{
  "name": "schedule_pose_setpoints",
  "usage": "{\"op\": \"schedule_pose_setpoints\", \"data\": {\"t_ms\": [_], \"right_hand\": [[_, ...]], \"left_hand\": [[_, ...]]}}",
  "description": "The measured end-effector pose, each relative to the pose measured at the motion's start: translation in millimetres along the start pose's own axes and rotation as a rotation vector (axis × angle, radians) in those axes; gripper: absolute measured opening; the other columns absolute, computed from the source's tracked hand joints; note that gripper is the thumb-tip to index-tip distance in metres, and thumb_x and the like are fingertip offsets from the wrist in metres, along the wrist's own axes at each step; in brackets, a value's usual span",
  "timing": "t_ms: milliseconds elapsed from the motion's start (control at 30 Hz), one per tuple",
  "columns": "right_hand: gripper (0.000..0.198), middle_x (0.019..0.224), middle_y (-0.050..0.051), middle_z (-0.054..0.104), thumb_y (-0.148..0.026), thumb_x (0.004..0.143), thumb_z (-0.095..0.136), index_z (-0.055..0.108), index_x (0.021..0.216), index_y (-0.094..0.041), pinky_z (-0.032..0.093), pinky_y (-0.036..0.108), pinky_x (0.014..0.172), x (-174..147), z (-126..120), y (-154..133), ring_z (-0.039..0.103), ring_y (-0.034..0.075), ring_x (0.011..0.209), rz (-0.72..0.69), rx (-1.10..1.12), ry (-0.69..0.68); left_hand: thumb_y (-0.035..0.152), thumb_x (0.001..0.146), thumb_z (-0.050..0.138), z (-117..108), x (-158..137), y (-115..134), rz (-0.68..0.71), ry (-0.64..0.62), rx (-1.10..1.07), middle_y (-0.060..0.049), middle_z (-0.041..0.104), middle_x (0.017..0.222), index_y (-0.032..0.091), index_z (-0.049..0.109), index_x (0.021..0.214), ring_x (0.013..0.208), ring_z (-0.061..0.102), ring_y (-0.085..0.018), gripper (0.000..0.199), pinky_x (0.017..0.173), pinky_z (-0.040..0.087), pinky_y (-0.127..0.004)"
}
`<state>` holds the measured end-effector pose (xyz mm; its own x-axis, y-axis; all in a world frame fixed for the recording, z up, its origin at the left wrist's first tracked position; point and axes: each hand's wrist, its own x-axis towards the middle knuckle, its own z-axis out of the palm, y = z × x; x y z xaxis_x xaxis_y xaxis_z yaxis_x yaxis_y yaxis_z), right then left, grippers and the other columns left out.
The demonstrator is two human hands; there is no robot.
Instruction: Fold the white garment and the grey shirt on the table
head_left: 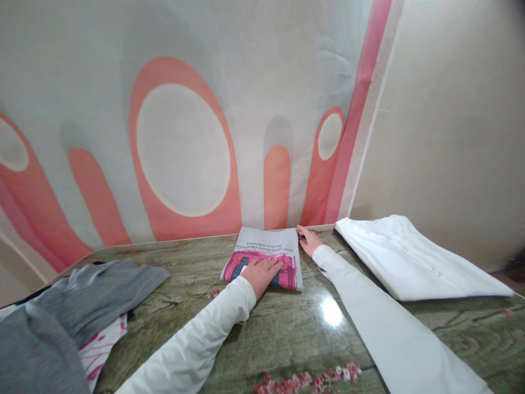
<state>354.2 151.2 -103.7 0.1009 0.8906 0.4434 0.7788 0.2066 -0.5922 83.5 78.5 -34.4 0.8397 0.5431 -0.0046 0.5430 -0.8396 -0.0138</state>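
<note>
A folded grey T-shirt (268,236) with dark lettering and a pink print lies flat near the table's far edge. My left hand (261,273) rests on its printed front, palm down with the fingers stretched out. At the shirt's right edge is my right hand (308,241), its fingers extended toward the far corner. Whether those fingertips press on the cloth or only on the table beside it, I cannot tell. Both wrists are covered by white sleeves.
On the right lies a folded white garment (414,262) in a stack with a dark layer beneath. Several loose clothes, a grey one (98,295) on top, are heaped at the left. Behind the wood-patterned table (311,350) stands a wall with orange shapes (184,230).
</note>
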Motion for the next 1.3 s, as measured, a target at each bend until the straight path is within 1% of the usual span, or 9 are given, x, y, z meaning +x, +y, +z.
{"op": "schedule_pose_setpoints", "data": {"t_ms": [167, 267, 333, 467, 600, 700, 767, 1033, 1300], "right_hand": [[0.045, 0.083, 0.002, 0.064, -0.014, 0.069, 0.053, 0.048, 0.113, -0.018, 0.042, 0.034, 0.081, 2.8, -3.4, 4.0, 0.059, 0.017, 0.08, 0.042, -0.002, 0.014], [0.04, 0.073, -0.001, 0.064, -0.015, 0.067, 0.055, 0.052, 0.107, -0.017, 0.043, 0.032, 0.077, 2.5, -6.4, 3.7, 0.059, 0.015, 0.072, 0.054, 0.0, 0.009], [0.037, 0.068, -0.003, 0.063, -0.014, 0.066, 0.055, 0.053, 0.103, -0.018, 0.044, 0.031, 0.075, 1.6, -8.3, 1.8, 0.058, 0.015, 0.069, 0.06, 0.001, 0.006], [0.037, 0.069, -0.001, 0.064, -0.01, 0.065, 0.054, 0.056, 0.101, -0.019, 0.044, 0.031, 0.075, -0.7, -11.1, -3.3, 0.059, 0.015, 0.069, 0.069, 0.004, 0.007], [0.039, 0.072, 0.0, 0.065, -0.009, 0.064, 0.054, 0.056, 0.101, -0.02, 0.044, 0.032, 0.075, -2.7, -12.6, -8.0, 0.059, 0.016, 0.071, 0.081, -0.003, 0.009], [0.036, 0.069, -0.001, 0.064, -0.012, 0.064, 0.056, 0.057, 0.099, -0.022, 0.044, 0.031, 0.074, -3.6, -13.3, -11.6, 0.059, 0.016, 0.069, 0.086, -0.02, 0.005], [0.034, 0.068, -0.001, 0.064, -0.014, 0.063, 0.058, 0.058, 0.097, -0.022, 0.043, 0.031, 0.073, -4.1, -13.3, -13.8, 0.058, 0.016, 0.069, 0.085, -0.033, 0.0], [0.035, 0.067, -0.001, 0.062, -0.013, 0.062, 0.057, 0.056, 0.096, -0.018, 0.041, 0.029, 0.072, -6.5, -15.8, -13.1, 0.056, 0.015, 0.066, 0.053, -0.037, -0.033], [0.036, 0.066, -0.003, 0.061, -0.014, 0.06, 0.056, 0.056, 0.095, -0.017, 0.043, 0.028, 0.068, -11.4, -26.1, -7.9, 0.056, 0.013, 0.063, 0.0, 0.003, -0.094]], "left_hand": [[0.006, 0.072, 0.047, -11.7, -11.7, -25.6, 0.101, 0.038, 0.029, 0.002, 0.038, 0.134, 0.036, 0.027, 0.131, 0.128, 0.02, -0.02, 0.069, 0.103, 0.01, -0.045], [0.006, 0.074, 0.044, -17.1, -20.2, -37.7, 0.04, 0.066, 0.09, 0.001, 0.038, 0.134, 0.036, 0.029, 0.13, 0.13, 0.014, -0.02, 0.065, 0.103, 0.005, -0.047], [0.008, 0.069, 0.051, -18.4, -23.7, -39.3, -0.038, 0.067, 0.11, -0.004, 0.036, 0.135, 0.032, 0.033, 0.129, 0.13, 0.014, -0.024, 0.067, 0.102, 0.005, -0.049], [0.009, 0.059, 0.058, -19.1, -23.2, -20.7, -0.036, 0.005, 0.04, -0.007, 0.035, 0.135, 0.027, 0.036, 0.128, 0.126, 0.025, -0.027, 0.074, 0.102, 0.007, -0.05], [0.025, 0.08, 0.042, -17.3, -19.0, 9.9, 0.01, 0.111, -0.062, -0.005, 0.035, 0.135, 0.023, 0.035, 0.129, 0.125, 0.028, -0.022, 0.05, 0.102, 0.015, -0.043], [0.048, 0.083, 0.036, -10.2, -18.8, 22.5, 0.012, 0.155, -0.07, -0.01, 0.032, 0.137, 0.017, 0.031, 0.131, 0.125, 0.027, -0.024, 0.058, 0.102, 0.017, -0.042], [0.053, 0.082, 0.036, -3.6, -19.6, 24.9, 0.007, 0.152, -0.044, -0.011, 0.03, 0.138, 0.016, 0.03, 0.132, 0.126, 0.026, -0.025, 0.063, 0.102, 0.016, -0.042], [0.042, 0.082, 0.037, 9.3, -15.9, 18.0, -0.003, 0.1, 0.015, -0.008, 0.025, 0.14, 0.018, 0.029, 0.133, 0.128, 0.021, -0.024, 0.057, 0.103, 0.014, -0.043], [0.032, 0.072, 0.045, 7.2, -19.4, 6.0, 0.111, 0.055, -0.039, -0.008, 0.025, 0.14, 0.019, 0.024, 0.134, 0.127, 0.024, -0.024, 0.067, 0.102, 0.014, -0.046]]}}
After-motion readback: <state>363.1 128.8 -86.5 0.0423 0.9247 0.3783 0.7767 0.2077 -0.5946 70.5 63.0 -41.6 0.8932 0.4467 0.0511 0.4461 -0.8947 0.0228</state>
